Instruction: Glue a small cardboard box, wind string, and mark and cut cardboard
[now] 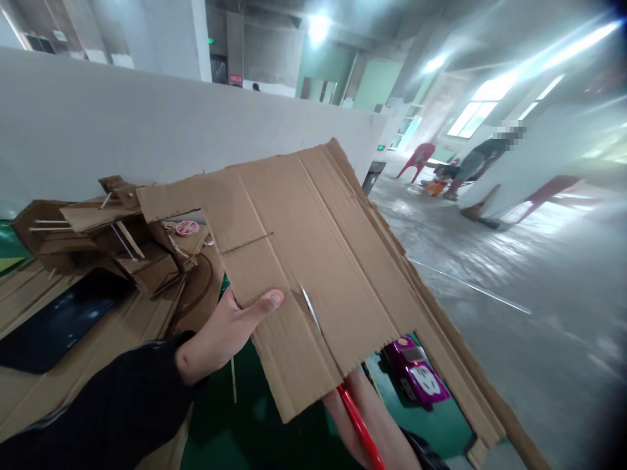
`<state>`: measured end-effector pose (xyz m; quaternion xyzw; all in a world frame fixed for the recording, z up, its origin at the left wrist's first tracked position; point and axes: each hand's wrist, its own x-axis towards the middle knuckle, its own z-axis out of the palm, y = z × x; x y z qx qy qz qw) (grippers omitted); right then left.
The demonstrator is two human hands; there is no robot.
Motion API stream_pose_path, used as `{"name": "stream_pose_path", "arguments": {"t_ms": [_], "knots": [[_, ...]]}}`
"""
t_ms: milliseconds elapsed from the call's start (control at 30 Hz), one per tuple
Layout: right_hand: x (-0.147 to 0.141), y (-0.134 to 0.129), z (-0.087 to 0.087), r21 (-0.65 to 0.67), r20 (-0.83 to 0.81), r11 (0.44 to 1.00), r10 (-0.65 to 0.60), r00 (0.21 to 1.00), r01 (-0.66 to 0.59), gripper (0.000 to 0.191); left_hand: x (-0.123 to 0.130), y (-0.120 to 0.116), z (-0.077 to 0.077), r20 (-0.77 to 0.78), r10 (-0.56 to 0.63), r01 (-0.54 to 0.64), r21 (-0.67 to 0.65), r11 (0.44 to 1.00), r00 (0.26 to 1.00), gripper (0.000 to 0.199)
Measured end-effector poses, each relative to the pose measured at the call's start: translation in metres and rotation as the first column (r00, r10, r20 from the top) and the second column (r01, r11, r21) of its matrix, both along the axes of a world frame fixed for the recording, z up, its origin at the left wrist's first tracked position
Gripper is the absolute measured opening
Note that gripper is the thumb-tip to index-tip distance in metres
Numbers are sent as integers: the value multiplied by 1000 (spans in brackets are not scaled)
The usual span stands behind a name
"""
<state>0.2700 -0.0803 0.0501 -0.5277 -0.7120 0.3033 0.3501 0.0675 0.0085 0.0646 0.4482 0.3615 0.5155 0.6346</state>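
Observation:
My left hand (240, 323) grips the left edge of a large brown cardboard sheet (304, 235), thumb on top and fingers hidden beneath. A short slit runs in from the sheet's left side, and notches are cut from its edges. Below the sheet's lower edge, my right hand (339, 412) is closed on red-handled scissors (360, 424), its fingers mostly hidden by the board. One slim metal blade shows above the cardboard along a cut line running up from the lower edge.
A purple toy car (416, 372) sits on the green tabletop (230, 431) beyond the sheet. At left stand a cardboard construction with white sticks (122, 235) and a dark tablet-like panel (63, 320). A white partition (147, 124) rises behind. Far right, a person (477, 160) is near red chairs.

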Motion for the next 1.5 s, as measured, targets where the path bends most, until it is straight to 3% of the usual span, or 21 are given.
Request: {"name": "stream_pose_path", "arguments": {"t_ms": [133, 367, 700, 833, 1000, 1167, 1500], "knots": [[-2, 2, 1, -39, 34, 998, 52, 998, -51, 25, -1, 1, 0, -33, 20, -19, 8, 1000, 999, 58], [-5, 1, -10, -129, 12, 991, -23, 1000, 25, 25, -1, 1, -2, -43, 15, -15, 14, 1000, 999, 62], [-9, 2, -12, -310, -30, 945, -119, 992, 104, 20, -1, 1, -3, -60, 28, -27, 23, 999, 998, 64], [-9, 1, -15, -310, 25, 940, -143, 989, 144, 19, -2, 1, -4, -80, 37, -35, 19, 999, 996, 61], [-6, 0, -13, -253, 55, 965, -55, 997, 67, 19, -2, 1, -5, -95, 27, -25, 17, 1000, 995, 59], [-2, 1, -12, -149, 12, 989, -19, 1000, 20, 22, -1, 0, -8, -104, 33, -33, 9, 999, 994, 58], [-2, 8, -13, -85, -36, 996, 0, 999, -3, 26, -3, -1, -1, -127, 42, -35, 55, 998, 991, 58]]}}
